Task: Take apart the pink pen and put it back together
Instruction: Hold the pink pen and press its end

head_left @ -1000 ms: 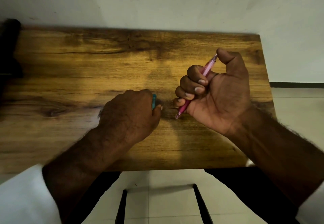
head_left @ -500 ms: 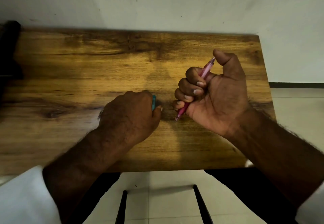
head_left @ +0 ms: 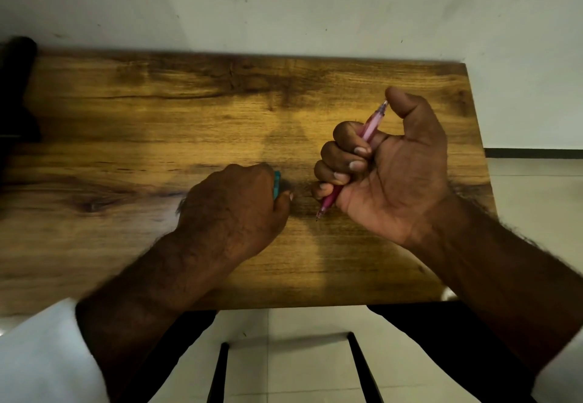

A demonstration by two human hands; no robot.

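Observation:
My right hand [head_left: 388, 169] is fisted around the pink pen [head_left: 372, 125], palm toward me. The pen runs diagonally through the fist, its clear pink top end by my raised thumb and its tip [head_left: 319, 215] poking out below, just above the wooden table [head_left: 157, 125]. My left hand [head_left: 233, 210] rests knuckles-up on the table to the left of the pen tip, closed over a teal object [head_left: 276, 185] of which only an edge shows. The two hands are a small gap apart.
The table's far edge meets a pale wall. A dark object [head_left: 17, 87] stands at the table's far left corner. Below the near edge are a tiled floor and two dark chair legs [head_left: 217, 371].
My right thumb has lowered closer to the pen's top end and the pen has dipped slightly toward the table. My left hand has stayed in place.

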